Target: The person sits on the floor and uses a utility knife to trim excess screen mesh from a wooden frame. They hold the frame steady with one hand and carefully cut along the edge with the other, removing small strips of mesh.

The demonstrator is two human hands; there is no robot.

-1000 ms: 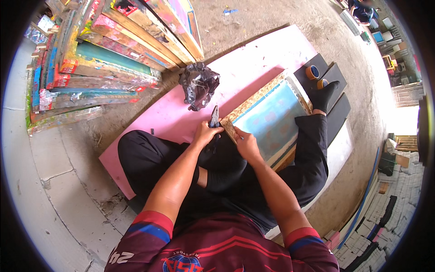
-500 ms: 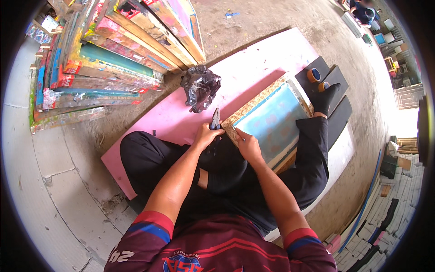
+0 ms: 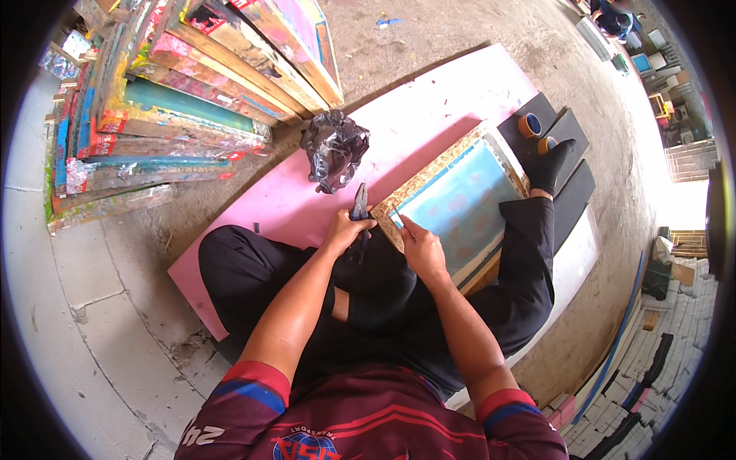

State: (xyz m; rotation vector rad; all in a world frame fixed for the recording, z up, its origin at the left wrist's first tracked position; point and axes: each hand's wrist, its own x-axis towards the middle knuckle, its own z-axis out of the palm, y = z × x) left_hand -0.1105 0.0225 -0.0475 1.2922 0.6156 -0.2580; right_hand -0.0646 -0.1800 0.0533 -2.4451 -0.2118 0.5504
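Pliers [image 3: 360, 203] with dark handles are gripped in my left hand [image 3: 349, 230], jaws pointing away from me, just left of a screen-printing frame's near corner. The wooden frame [image 3: 395, 198] carries a stretched mesh [image 3: 464, 195] with a blue, blotchy coating. It leans across my lap and lower leg. My right hand [image 3: 423, 249] is closed at the frame's near left corner, with a thin, dark, narrow tool [image 3: 396, 211] sticking out past its fingers over the wood. The kind of tool is too small to make out.
A crumpled black plastic bag [image 3: 335, 152] sits on the pink board [image 3: 284, 192] under me. Paint-stained frames [image 3: 184, 123] stand stacked at the far left. Two small tape rolls [image 3: 529, 125] rest on dark slabs near my foot. Another person [image 3: 613, 19] is at the far right.
My right hand has shifted slightly at the frame's corner, and the thin tool now shows above its fingers. My left hand still holds the pliers, their jaws pointing a little more upright.
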